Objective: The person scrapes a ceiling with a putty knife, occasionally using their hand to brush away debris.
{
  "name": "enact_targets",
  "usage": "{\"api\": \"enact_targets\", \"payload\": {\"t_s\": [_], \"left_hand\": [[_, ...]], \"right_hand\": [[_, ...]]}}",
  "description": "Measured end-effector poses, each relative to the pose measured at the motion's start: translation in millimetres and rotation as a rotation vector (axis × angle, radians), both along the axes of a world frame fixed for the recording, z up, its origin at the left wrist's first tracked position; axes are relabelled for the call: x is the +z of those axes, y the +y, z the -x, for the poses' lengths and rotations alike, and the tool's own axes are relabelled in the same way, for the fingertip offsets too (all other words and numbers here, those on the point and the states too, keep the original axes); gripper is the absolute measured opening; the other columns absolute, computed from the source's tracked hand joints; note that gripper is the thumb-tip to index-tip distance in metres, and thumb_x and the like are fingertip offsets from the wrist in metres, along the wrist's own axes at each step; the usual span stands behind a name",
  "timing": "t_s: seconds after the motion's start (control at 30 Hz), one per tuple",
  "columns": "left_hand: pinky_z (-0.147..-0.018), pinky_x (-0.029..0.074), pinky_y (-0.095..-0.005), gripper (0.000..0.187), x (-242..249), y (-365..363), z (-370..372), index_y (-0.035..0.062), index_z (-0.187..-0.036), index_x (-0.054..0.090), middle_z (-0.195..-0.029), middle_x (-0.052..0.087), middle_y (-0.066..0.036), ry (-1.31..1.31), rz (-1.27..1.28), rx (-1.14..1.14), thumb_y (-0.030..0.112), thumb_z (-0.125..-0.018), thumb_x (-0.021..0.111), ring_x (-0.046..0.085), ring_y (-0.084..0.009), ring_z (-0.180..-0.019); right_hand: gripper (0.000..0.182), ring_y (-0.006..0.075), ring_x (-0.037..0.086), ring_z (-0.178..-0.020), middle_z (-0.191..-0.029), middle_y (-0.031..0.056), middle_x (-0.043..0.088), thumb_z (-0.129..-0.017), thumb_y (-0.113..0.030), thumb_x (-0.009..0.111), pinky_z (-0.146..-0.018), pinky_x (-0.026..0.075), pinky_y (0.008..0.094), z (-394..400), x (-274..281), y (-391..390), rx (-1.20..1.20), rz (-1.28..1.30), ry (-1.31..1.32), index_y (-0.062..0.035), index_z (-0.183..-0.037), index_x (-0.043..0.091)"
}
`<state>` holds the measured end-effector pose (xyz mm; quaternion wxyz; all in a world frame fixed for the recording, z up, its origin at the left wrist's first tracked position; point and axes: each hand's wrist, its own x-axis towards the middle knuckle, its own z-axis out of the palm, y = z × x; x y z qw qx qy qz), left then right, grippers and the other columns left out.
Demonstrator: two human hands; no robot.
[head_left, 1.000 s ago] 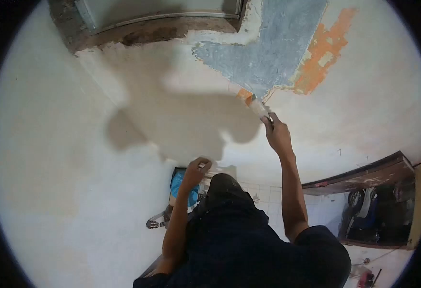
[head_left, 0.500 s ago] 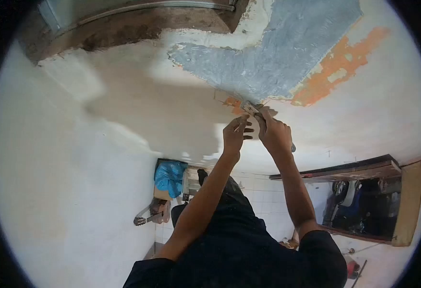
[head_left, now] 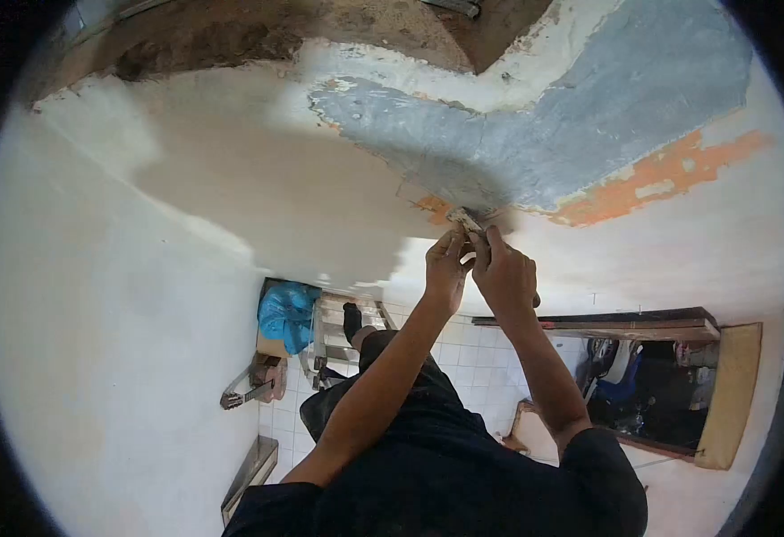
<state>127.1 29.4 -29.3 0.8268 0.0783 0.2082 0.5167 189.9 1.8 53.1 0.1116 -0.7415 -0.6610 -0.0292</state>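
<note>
On the wall point(head_left: 123, 295), at the lower edge of the grey patch point(head_left: 535, 134), both hands are raised together around a scraper point(head_left: 465, 220). The right hand point(head_left: 504, 273) is closed about the handle, which is hidden inside the fist; only the pale blade tip is visible, pressed against the wall just below the grey patch and beside a small orange spot point(head_left: 434, 208). The left hand point(head_left: 446, 267) is half closed, its fingertips set against the blade just behind the tip; whether anything else is held in it cannot be told.

A second ago the scraper was worked by the right hand alone, while the left hand was held low near the chest, clenched on something small. Half a second ago the left hand had been brought up beside the right. It is now seen in contact with the tool, so a one-handed grip has been replaced by a two-handed one. The blade position at the patch edge is little altered across the three views. It is judged that added pressure or steadying is being applied at this one spot, or that the blade is being attended to by the fingers.

The orange strip point(head_left: 669, 174) to the right is untouched. Below, a blue bag point(head_left: 286, 313) and a ladder point(head_left: 334, 336) are noted on the tiled floor point(head_left: 472, 385).
</note>
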Motion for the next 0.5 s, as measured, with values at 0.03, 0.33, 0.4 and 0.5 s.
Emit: {"api": "enact_targets", "payload": {"t_s": [0.03,0.33,0.4,0.5], "left_hand": [[-0.062,0.048,-0.0263,0.021,0.0,-0.4,-1.9,0.0075,-0.097,0.06,-0.089,0.061,-0.003,0.005,0.022,0.003,0.025,-0.095,0.048,0.058,-0.0122,-0.08],[-0.059,0.052,-0.0214,0.025,18.6,-1.4,8.6,0.0043,-0.103,0.055,-0.09,0.062,-0.006,-0.145,0.146,-0.077,0.025,-0.096,0.045,0.059,-0.0107,-0.08],[-0.056,0.052,-0.0208,0.025,18.9,-2.2,8.6,0.0042,-0.101,0.055,-0.09,0.062,-0.007,-0.136,0.15,-0.081,0.025,-0.096,0.044,0.06,-0.0107,-0.077],[-0.05,0.05,-0.0201,0.025,16.8,-0.1,6.3,0.0039,-0.097,0.055,-0.089,0.062,-0.007,-0.143,0.124,-0.061,0.025,-0.096,0.043,0.06,-0.0106,-0.07]], "right_hand": [[0.02,0.034,0.063,-0.06,-0.066,0.014,0.063,-0.09,-0.025,0.049,-0.052,0.049,0.044,2.0,-1.5,-0.1,-0.033,-0.006,0.011,-0.0051,-0.085,0.051],[0.019,0.0327,0.062,-0.056,-0.062,0.014,0.062,-0.091,-0.025,0.046,-0.051,0.048,0.0438,7.1,-1.5,1.8,-0.104,0.054,-0.048,-0.0074,-0.087,0.051],[0.018,0.0316,0.062,-0.053,-0.059,0.013,0.061,-0.091,-0.026,0.044,-0.049,0.048,0.0433,7.1,-2.4,2.4,-0.089,0.042,-0.065,-0.009,-0.089,0.051],[0.02,0.0338,0.062,-0.057,-0.063,0.0151,0.062,-0.089,-0.025,0.05,-0.05,0.048,0.0428,10.4,2.9,4.6,-0.108,0.051,-0.032,-0.0064,-0.083,0.052]]}}
